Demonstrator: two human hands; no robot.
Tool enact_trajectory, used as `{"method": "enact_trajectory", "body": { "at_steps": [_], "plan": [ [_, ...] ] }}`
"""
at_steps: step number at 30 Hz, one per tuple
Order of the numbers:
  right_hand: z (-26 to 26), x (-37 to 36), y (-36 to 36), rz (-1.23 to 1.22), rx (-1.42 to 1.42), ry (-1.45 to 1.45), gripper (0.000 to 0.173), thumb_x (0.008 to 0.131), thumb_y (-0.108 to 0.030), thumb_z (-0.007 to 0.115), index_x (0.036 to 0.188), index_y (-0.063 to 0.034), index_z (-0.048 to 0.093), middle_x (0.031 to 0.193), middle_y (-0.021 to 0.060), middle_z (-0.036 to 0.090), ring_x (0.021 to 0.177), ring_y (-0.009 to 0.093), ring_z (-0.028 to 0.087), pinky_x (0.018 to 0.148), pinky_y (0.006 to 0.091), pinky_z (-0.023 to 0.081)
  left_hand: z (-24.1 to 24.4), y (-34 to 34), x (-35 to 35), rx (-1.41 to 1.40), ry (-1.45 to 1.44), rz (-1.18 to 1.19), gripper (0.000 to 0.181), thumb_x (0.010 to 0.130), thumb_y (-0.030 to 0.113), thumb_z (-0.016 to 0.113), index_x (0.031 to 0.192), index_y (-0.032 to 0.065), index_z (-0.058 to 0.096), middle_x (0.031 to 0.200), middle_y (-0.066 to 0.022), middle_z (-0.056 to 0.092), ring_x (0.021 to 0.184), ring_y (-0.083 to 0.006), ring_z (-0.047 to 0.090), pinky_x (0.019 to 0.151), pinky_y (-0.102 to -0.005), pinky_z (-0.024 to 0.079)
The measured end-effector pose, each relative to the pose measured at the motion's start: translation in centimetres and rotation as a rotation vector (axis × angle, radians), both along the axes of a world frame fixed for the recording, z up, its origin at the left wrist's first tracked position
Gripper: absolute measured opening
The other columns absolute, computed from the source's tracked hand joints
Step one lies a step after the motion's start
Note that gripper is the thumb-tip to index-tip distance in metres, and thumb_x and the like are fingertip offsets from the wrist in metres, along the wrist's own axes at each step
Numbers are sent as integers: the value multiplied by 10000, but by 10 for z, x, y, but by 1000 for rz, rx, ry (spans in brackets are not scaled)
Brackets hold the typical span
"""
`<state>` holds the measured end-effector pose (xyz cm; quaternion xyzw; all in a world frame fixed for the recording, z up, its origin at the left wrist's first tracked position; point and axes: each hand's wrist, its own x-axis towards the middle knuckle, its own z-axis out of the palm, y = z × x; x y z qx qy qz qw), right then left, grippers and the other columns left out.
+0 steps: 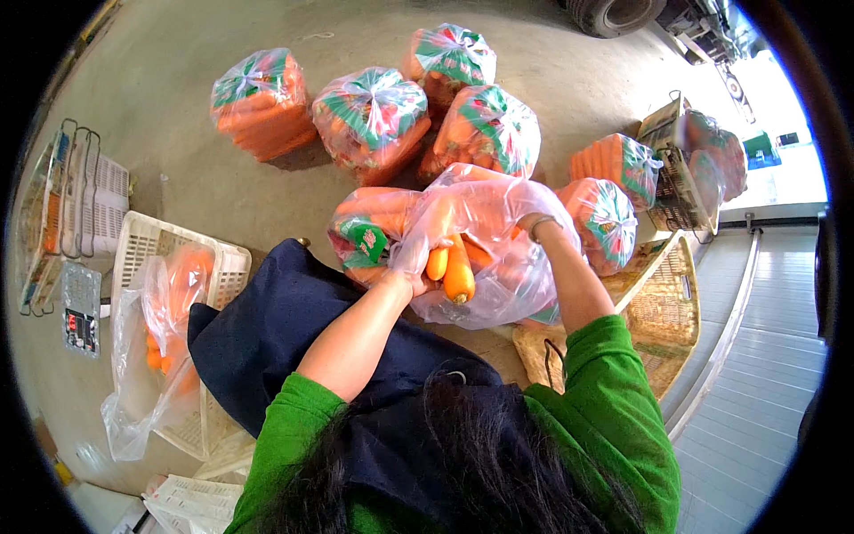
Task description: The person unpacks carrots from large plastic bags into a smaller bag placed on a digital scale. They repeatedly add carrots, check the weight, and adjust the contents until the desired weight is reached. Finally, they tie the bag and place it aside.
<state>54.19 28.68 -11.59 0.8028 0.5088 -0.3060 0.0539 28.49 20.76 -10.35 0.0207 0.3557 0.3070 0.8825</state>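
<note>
A large clear plastic bag of carrots (494, 294) lies on its side in front of me, its mouth toward my body. My left hand (417, 277) is at the near left edge of the opening, gripping the bag's film beside two carrots (458, 270) that poke out. My right hand (534, 220) reaches to the bag's upper right side; film covers its fingers, so what they hold is hidden. Against the bag's left side shows a green printed patch (365, 241) over more carrots.
Several tied bags of carrots (370, 120) stand on the concrete floor ahead. At left are a plastic crate (230, 267) with an open bag of carrots (187, 277) and a scale (81, 314). At right are more tied bags (604, 223), a yellowed crate (667, 314) and a metal platform (754, 334).
</note>
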Motion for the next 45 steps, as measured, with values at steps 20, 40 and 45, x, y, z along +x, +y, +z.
{"method": "enact_trajectory", "body": {
  "at_steps": [20,40,45],
  "plan": [
    [-19,-17,41,8,-225,189,330,751,-396,545,833,-79,594,709,87,587,639,234,572,525,383,447,3,10,-8,-5,-92,237,524,674,137,578,1167,118,401,1064,-84,493,979,-268,497,820,-479,435],
    [-8,-95,6,-559,-380,866,345,738,-413,573,884,-100,577,783,68,606,634,197,586,507,338,489,-30,23,-10,-13,-124,81,432,701,190,569,1077,41,416,938,-112,535,852,-268,555,780,-420,461],
    [1,-104,-14,-710,-274,1131,349,742,-405,571,906,-97,571,794,71,607,636,204,588,522,340,499,-25,23,-11,10,-94,60,431,694,178,556,1079,27,433,963,-135,545,854,-277,565,785,-423,462]
  ]
}}
